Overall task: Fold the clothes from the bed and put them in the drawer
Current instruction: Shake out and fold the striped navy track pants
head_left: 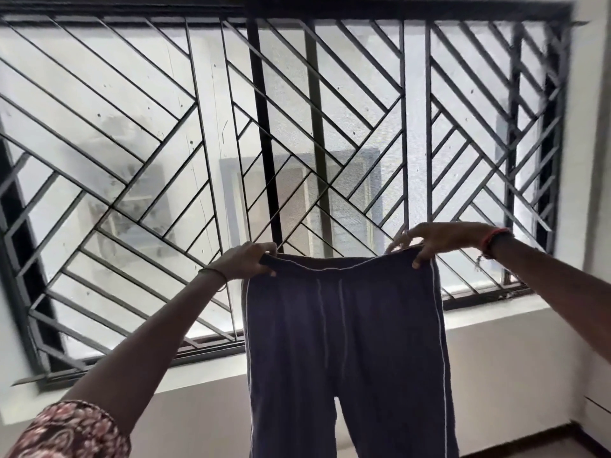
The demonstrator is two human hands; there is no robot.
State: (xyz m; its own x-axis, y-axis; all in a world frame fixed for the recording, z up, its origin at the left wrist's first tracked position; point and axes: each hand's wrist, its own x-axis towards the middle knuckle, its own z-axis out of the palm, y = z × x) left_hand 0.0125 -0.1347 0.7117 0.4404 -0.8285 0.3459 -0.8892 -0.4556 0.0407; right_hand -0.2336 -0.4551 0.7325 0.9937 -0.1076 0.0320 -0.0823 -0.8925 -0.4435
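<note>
The left hand [246, 261] pinches one corner of the waistband [334, 264], with the thumb in front and the fingers curled over the top edge. The right hand [439, 239] pinches the other corner the same way, though a couple of its fingers lift loosely above the cloth. From the left hand the right sits at about 2 o'clock, so the band runs a little uphill and sags in the middle.

This looks like the squaring-up before the first fold. To do it well I would level the two hands and draw them apart until the band goes straight. Then I would carry one corner across to the other so that leg lies on leg, with the white piping [438, 325] of the two side seams matched. Each pinch should take both layers of the band, or the back layer may slip and twist the fold.

The trousers [344, 342] hang free in the air, held only by the hands, and fill the view from the centre down to 6 o'clock. Their long axis runs 12 to 6, with the waist up and the legs down. The side with the drawstring [322, 312] faces the camera (the cuffs run off the bottom edge, so I cannot tell what they touch).

Behind them is the grille [165, 127], with the sill [489, 315] at 4 o'clock. Neither bed nor drawer shows.
</note>
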